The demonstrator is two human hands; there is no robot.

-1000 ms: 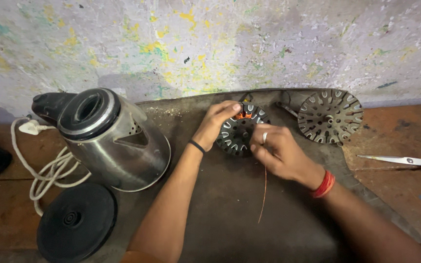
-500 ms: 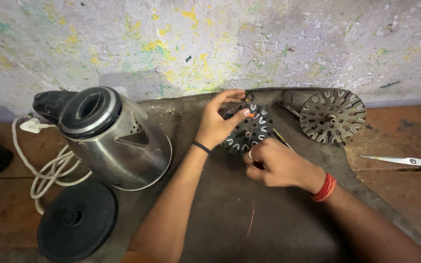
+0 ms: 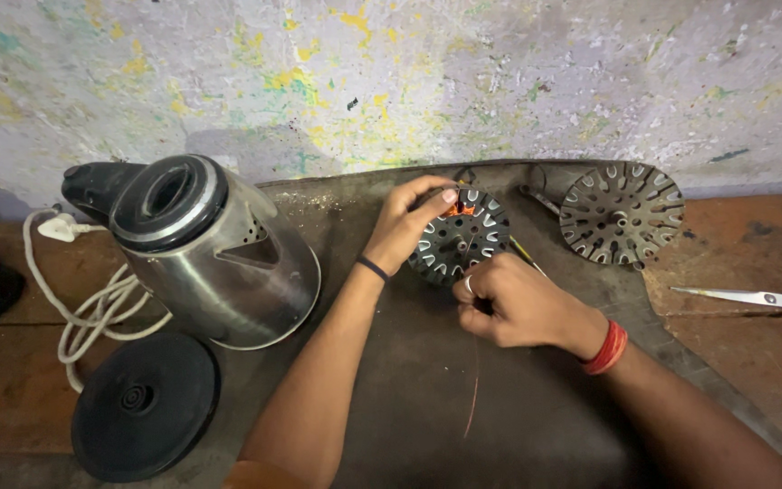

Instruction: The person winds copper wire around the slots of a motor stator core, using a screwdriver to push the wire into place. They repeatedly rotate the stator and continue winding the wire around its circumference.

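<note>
Mat: a dark, worn sheet [image 3: 427, 398] covers the middle of the reddish-brown floor below the paint-flecked wall; everything else is placed from it.
Kettle: a shiny steel electric kettle with a black rim and handle [image 3: 201, 249] leans at the mat's left edge, mouth towards the camera.
Base: a round black plastic kettle base [image 3: 145, 406] lies flat off the mat's left side, just below the kettle.
Cord: a white power cord with plug [image 3: 83, 308] is looped left of the kettle, well off the mat.
Second disc: a grey slotted metal disc [image 3: 622, 213] lies at the mat's upper right corner.
Stator: a round dark slotted motor core with orange-copper winding [image 3: 460, 237] stands tilted on the mat's upper middle.
Left hand [image 3: 406, 226]: closed around the stator's upper left rim, fingertips on top.
Right hand [image 3: 518, 303]: just below the stator, pinched shut on a thin copper wire [image 3: 474, 389] trailing down across the mat.
Scissors: yellow-handled scissors [image 3: 762, 299] lie right of the mat.
</note>
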